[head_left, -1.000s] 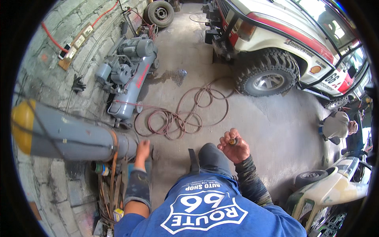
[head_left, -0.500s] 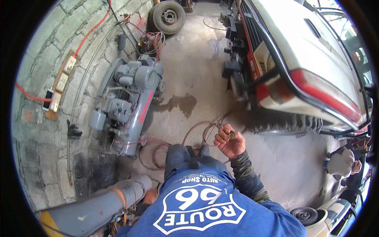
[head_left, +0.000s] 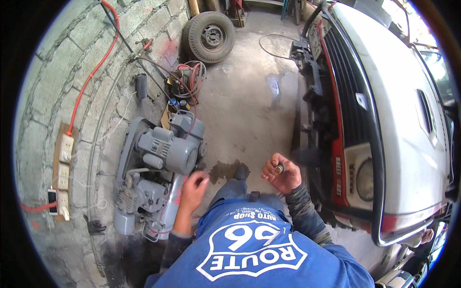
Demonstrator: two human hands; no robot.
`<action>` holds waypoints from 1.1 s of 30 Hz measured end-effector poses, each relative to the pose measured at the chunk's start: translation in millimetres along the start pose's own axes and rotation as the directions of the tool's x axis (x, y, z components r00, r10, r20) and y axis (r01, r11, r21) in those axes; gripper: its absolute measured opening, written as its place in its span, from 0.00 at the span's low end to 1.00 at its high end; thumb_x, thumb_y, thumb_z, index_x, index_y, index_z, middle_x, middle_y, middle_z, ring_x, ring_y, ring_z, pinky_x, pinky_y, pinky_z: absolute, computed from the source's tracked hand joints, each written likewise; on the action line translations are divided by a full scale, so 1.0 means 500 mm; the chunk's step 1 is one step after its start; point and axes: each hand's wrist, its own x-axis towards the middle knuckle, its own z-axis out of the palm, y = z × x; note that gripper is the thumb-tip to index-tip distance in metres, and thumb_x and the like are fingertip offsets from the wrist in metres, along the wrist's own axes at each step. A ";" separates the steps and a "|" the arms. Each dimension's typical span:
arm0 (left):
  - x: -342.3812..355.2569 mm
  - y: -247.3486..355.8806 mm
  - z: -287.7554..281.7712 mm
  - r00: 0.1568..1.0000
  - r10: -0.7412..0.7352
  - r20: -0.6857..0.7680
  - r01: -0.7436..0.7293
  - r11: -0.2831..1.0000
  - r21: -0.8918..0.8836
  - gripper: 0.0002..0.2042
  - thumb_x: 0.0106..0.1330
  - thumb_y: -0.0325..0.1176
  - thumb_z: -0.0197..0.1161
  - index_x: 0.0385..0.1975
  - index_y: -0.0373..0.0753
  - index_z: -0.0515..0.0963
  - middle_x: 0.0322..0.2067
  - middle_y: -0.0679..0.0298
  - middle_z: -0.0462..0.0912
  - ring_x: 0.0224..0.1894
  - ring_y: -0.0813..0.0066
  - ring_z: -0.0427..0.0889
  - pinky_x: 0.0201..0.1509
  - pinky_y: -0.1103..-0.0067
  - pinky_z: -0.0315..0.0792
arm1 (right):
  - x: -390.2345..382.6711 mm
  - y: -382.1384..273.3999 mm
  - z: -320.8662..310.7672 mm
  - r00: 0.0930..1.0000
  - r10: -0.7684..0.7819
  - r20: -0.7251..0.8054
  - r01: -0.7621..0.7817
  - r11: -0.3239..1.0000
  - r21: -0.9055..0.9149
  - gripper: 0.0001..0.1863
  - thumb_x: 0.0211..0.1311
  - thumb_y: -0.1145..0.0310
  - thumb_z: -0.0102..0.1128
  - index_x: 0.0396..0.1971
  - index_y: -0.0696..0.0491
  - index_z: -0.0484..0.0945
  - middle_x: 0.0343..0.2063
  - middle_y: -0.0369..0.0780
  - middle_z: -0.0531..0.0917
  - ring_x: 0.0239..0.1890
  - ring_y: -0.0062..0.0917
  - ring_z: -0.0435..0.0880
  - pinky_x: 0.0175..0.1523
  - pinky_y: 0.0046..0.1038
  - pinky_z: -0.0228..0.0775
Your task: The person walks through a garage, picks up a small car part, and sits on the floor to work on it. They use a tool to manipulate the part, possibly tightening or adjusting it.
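My right hand (head_left: 289,178) is raised in front of my body, its fingers closed round a small dark cylindrical fitting (head_left: 279,168) with a brass-coloured end. What the fitting is exactly cannot be made out. My left hand (head_left: 193,193) is lifted beside the grey air compressor (head_left: 178,152), apart from my right one. Motion smears its fingers, and no object shows in it. The compressor, with its motor, pump and tank, stands on the floor to my left along the wall.
A white vehicle (head_left: 398,91) with a black front bar (head_left: 377,192) stands close on my right. On the left, a block wall (head_left: 43,105) carries a socket board (head_left: 62,168) and a red cable (head_left: 84,86). Ahead are coiled hoses (head_left: 196,79) and a spare wheel (head_left: 211,37).
I have walked forward between the compressor and the vehicle. My left hand has risen into clear view from low at the left. The fitting stays in my right hand.
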 end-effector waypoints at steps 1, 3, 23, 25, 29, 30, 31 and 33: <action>0.099 0.089 0.022 0.986 -0.027 0.163 0.049 0.990 -0.131 0.07 0.66 0.29 0.62 0.40 0.34 0.78 0.34 0.62 0.82 0.38 0.75 0.80 0.42 0.77 0.74 | 0.055 -0.020 -0.002 1.000 0.000 -0.009 0.001 1.000 0.003 0.13 0.60 0.59 0.56 0.35 0.53 0.71 0.24 0.36 0.71 0.30 0.25 0.70 0.43 0.32 0.65; 0.259 0.243 0.069 0.933 0.231 0.276 -0.242 0.970 0.006 0.07 0.65 0.29 0.62 0.40 0.35 0.78 0.35 0.59 0.81 0.37 0.70 0.82 0.43 0.75 0.75 | 0.153 -0.059 -0.009 0.999 -0.010 -0.037 0.010 1.000 0.008 0.11 0.57 0.63 0.53 0.35 0.54 0.71 0.25 0.39 0.72 0.31 0.28 0.71 0.45 0.34 0.66; 1.470 0.411 0.245 0.796 0.313 0.518 -0.462 0.867 0.187 0.07 0.58 0.29 0.64 0.35 0.36 0.78 0.31 0.56 0.80 0.36 0.56 0.82 0.40 0.68 0.74 | 1.130 -0.585 -0.310 0.985 0.076 -0.157 -0.092 0.991 -0.097 0.13 0.63 0.63 0.53 0.41 0.57 0.75 0.36 0.38 0.81 0.38 0.25 0.79 0.47 0.29 0.72; 1.567 0.421 0.267 0.810 0.320 0.492 -0.462 0.865 0.198 0.07 0.57 0.28 0.64 0.33 0.36 0.77 0.30 0.56 0.80 0.35 0.55 0.81 0.39 0.67 0.74 | 1.213 -0.641 -0.335 0.979 0.081 -0.185 -0.101 0.990 -0.099 0.13 0.62 0.66 0.52 0.42 0.56 0.76 0.34 0.37 0.82 0.35 0.23 0.80 0.46 0.27 0.72; 1.791 0.407 0.333 0.781 0.434 0.450 -0.561 0.804 0.197 0.06 0.56 0.27 0.63 0.32 0.36 0.76 0.29 0.55 0.79 0.34 0.54 0.80 0.37 0.65 0.73 | 1.394 -0.745 -0.431 0.983 0.046 -0.180 -0.066 0.992 -0.104 0.13 0.63 0.65 0.53 0.42 0.56 0.76 0.35 0.37 0.82 0.35 0.22 0.80 0.45 0.27 0.72; 1.853 0.397 0.351 0.768 0.461 0.444 -0.581 0.794 0.180 0.06 0.55 0.27 0.63 0.31 0.36 0.76 0.29 0.56 0.78 0.33 0.53 0.79 0.36 0.64 0.73 | 1.439 -0.767 -0.457 0.980 0.028 -0.197 -0.048 0.995 -0.093 0.13 0.63 0.65 0.53 0.42 0.56 0.76 0.34 0.37 0.82 0.35 0.22 0.80 0.45 0.27 0.72; 1.920 0.387 0.370 0.741 0.494 0.456 -0.614 0.773 0.160 0.06 0.55 0.27 0.63 0.31 0.36 0.76 0.29 0.56 0.78 0.33 0.53 0.79 0.36 0.64 0.73 | 1.483 -0.788 -0.483 0.976 0.014 -0.216 -0.031 0.996 -0.078 0.13 0.63 0.65 0.53 0.42 0.56 0.76 0.34 0.37 0.82 0.35 0.22 0.80 0.45 0.27 0.71; 2.053 0.371 0.400 0.706 0.531 0.469 -0.650 0.748 0.132 0.05 0.55 0.27 0.62 0.31 0.36 0.76 0.28 0.56 0.78 0.32 0.53 0.79 0.36 0.64 0.73 | 1.575 -0.840 -0.528 0.966 -0.022 -0.257 -0.009 0.993 -0.117 0.12 0.63 0.64 0.53 0.41 0.56 0.76 0.35 0.37 0.83 0.36 0.22 0.80 0.46 0.27 0.71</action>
